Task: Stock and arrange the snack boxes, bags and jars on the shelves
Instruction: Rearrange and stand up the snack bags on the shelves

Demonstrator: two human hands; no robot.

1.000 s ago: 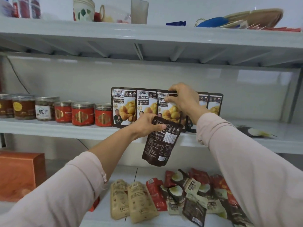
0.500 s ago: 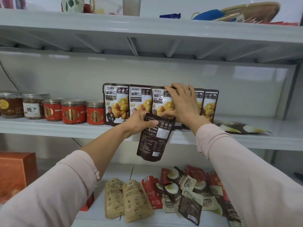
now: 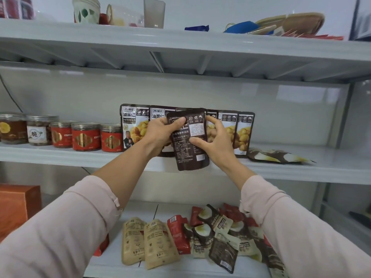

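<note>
Shelf work moves on a step: the dark brown chestnut pouch (image 3: 189, 155) no longer hangs tilted below the shelf lip in the left hand alone. It now stands upright in front of the row of chestnut pouches (image 3: 242, 133) on the middle shelf (image 3: 60, 155), its printed back to the camera and its bottom edge just under the shelf's front edge.

The left hand (image 3: 160, 133) grips its upper corner at ten o'clock, thumb across the face. The right hand (image 3: 215, 143), a moment earlier straightening the standing row, is off that row and pinches the pouch from three o'clock, thumb on the label and fingers curled round the edge.

With both hands on it, the pouch looks ready to be turned face-out and slotted among the others. Whether a gap waits behind it cannot be told.

At nine o'clock of the row stand the red-labelled jars (image 3: 86, 137). At three o'clock a flat-lying pouch (image 3: 277, 156) rests on the same shelf. At six o'clock, on the lower shelf (image 3: 138, 209), a loose pile of snack pouches (image 3: 220, 231) lies unsorted, so much of the job appears to remain.
</note>
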